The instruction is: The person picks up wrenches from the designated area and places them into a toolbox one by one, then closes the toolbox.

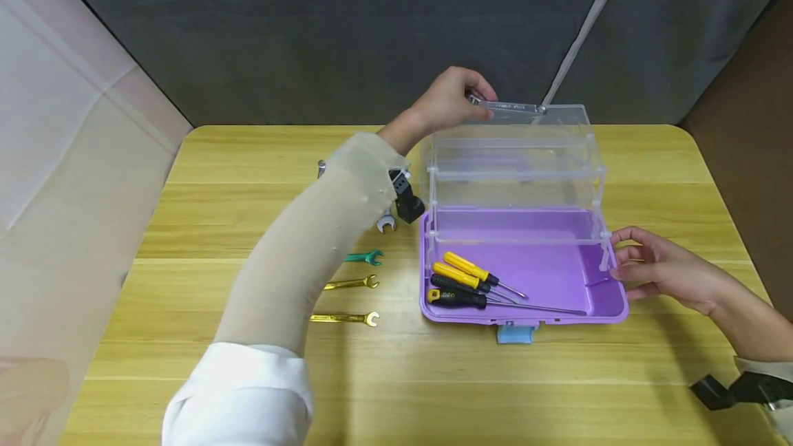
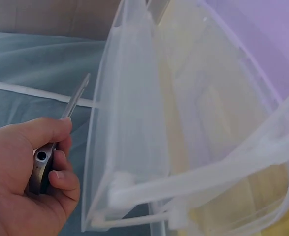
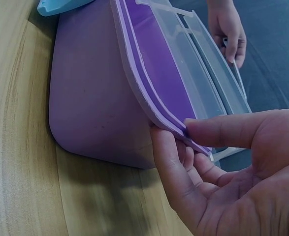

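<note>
the left hand point(image 1: 457, 96) has its fingers curled round one end of a slim silver metal wrench point(image 1: 514, 107), so that's a proper hold, and the free end pokes out to the right of the grip. the wrench is up in the air by the far top edge of the clear plastic tiered trays point(image 1: 495, 191), which are to the right of and below that grip. can't tell for sure if it's touching them tbh

the right hand point(image 1: 665, 267) is pinching the right-end rim of a purple plastic rectangular toolbox point(image 1: 545, 270), thumb on top and index finger underneath, and the trays rise from the toolbox. inside, well left of the pinch, are two yellow-handled screwdrivers point(image 1: 466, 266), a thin black-handled screwdriver point(image 1: 449, 285) and a chunky black-and-yellow-handled screwdriver point(image 1: 456, 299). the light blue plastic latch point(image 1: 515, 334) is on the front, also left of the pinch

below the left grip, on the light yellow wooden table point(image 1: 650, 377), there's a silver fork-ended spanner point(image 1: 387, 223), a teal metal spanner point(image 1: 368, 257) and two gold metal spanners point(image 1: 353, 319), all partly hidden by the left arm's beige sleeve point(image 1: 322, 239). behind that grip hangs a dark grey curtain point(image 1: 347, 33)
</note>
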Motion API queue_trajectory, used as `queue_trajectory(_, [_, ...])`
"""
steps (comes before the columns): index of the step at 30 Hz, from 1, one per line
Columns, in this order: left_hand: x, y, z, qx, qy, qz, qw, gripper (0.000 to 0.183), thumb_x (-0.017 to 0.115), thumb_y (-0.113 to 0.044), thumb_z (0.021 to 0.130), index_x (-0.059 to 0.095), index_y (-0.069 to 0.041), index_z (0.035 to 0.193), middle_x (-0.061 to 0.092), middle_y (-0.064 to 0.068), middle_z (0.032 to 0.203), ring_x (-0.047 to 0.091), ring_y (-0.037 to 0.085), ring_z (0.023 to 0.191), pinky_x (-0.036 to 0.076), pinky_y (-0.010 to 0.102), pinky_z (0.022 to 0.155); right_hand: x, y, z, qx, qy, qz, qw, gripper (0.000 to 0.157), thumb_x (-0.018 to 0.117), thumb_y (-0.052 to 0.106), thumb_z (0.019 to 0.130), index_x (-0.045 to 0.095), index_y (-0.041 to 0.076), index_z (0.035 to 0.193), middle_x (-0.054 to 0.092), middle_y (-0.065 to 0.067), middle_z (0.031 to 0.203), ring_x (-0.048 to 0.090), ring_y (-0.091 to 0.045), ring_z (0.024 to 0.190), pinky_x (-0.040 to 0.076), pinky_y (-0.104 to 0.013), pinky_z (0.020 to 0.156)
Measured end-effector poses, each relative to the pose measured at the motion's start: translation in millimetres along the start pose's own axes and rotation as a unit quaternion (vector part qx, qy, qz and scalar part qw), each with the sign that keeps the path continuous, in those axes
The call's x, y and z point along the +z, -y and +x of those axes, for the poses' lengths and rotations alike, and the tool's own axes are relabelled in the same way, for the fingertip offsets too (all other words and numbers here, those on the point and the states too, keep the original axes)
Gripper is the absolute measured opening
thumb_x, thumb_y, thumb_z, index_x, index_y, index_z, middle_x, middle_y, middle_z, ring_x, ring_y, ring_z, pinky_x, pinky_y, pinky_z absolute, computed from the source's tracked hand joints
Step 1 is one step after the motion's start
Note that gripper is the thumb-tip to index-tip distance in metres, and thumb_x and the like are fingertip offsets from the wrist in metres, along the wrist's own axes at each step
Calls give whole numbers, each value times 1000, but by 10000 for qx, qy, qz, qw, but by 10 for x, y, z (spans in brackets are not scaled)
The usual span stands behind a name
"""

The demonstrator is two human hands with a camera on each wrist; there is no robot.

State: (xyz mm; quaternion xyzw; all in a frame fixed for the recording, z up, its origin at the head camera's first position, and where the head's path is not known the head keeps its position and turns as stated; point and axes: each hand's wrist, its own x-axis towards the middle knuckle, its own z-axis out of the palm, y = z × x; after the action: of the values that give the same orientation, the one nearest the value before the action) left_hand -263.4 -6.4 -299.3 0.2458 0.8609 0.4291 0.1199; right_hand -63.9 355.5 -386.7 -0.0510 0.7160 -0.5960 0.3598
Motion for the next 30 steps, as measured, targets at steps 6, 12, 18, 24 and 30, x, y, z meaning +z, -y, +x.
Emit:
queue_trajectory(6, [88,-14,19,-287,43,140,9995,22,76,-9,91,72,-1,112,66,6,108,53,14,91,43,20,79,8,0,-10,1,-45,-24,10000,33,52,-6,100,43,16,123,63,-6,103,71,-23,92,61,-42,75])
queue_trajectory(12, [112,-14,21,-595,43,-23,9982,30,78,-11,90,70,0,117,66,8,114,54,14,96,44,20,82,16,-5,-13,-38,-142,-103,9998,34,52,-7,100,42,14,124,62,-7,102,71,-23,91,61,-42,74])
queue_trajectory(18, [92,-8,-15,-759,200,-554,9954,37,80,-9,88,67,0,122,62,8,118,52,15,96,45,22,77,18,-11,-9,-50,-163,-85,9998,33,52,-7,100,42,13,124,62,-7,102,71,-23,91,61,-42,74])
queue_trajectory(24, [37,37,-72,-671,597,-1429,9857,49,72,7,87,58,2,134,55,10,114,50,16,87,45,26,65,19,-11,-1,-91,-98,-66,9999,32,51,-7,101,42,15,123,62,-6,103,71,-23,92,61,-42,75])
queue_trajectory(30, [-51,88,-112,-378,920,-1537,9831,57,64,17,87,52,2,141,49,18,135,49,19,108,49,25,82,22,-2,3,-103,-69,-33,9999,32,51,-7,100,42,14,123,63,-6,103,71,-23,92,61,-42,75])
